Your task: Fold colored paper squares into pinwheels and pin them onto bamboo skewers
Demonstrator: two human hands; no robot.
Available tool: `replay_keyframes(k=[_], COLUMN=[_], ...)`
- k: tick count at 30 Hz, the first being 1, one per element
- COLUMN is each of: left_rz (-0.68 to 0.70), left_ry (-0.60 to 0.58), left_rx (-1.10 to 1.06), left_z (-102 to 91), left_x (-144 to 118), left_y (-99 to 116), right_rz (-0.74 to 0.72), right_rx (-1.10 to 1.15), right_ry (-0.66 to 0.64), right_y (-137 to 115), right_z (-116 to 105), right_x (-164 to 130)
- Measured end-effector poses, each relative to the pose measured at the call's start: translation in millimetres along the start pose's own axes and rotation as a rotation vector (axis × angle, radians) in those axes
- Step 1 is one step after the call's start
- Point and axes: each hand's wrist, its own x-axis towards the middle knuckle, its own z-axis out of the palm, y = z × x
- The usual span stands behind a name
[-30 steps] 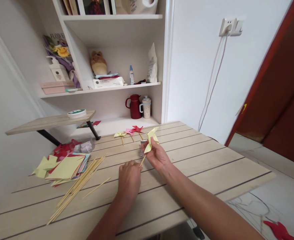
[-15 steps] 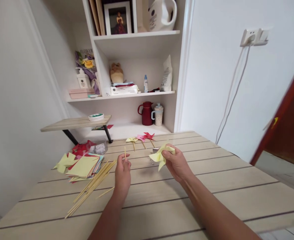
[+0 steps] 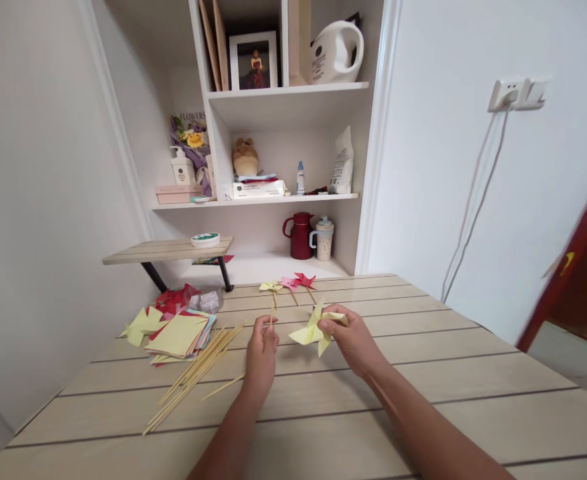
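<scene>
Yellow pinwheel (image 3: pixel 312 333) turned; clear tub (image 3: pixel 218 302) holds white pieces (image 3: pixel 204 301).

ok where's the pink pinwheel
In the head view, the pink pinwheel lies near the table's far edge, right of a yellow pinwheel, left of a red pinwheel.

Only word I could read was FLOWERS, on the pale backing (image 3: pixel 192 117) behind the purple bouquet (image 3: pixel 199 157); labels on the white jug (image 3: pixel 329 56) and pump bottle (image 3: pixel 182 171) were way too tiny, tbh.
</scene>
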Motion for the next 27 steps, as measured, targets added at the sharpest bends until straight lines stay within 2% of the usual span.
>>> replay_keyframes(k=[7, 11, 19, 23, 27], left_rz=[-0.059, -0.043, 0.184, 0.283, 0.484], left_ry=[-0.076, -0.092, -0.052, -0.018, -0.058], left_rx=[-0.168, -0.186, 0.015, 0.113, 0.205], left_z=[5.8, 9.9, 3.5, -1.0, -2.8], left_x=[-5.5, -13.1, -26.6, -27.4, -27.1], left_y=[12.7, 22.6, 40.4, 42.2, 44.2], right_rz=[-0.071, -0.264, -0.858, -1.007, -1.061], right_rx=[-0.196, -0.375, -0.464, -0.461, -0.452], right_ry=[-0.118, -0.17, -0.272, -0.271, -0.262], right_y=[-4.2, -7.3, -23.4, -32.5, -40.3], right_z=[5.8, 8.2, 11.3, 11.3, 8.6], right_x=[-9.9, -15.4, -23.4, -26.9, -32.2])
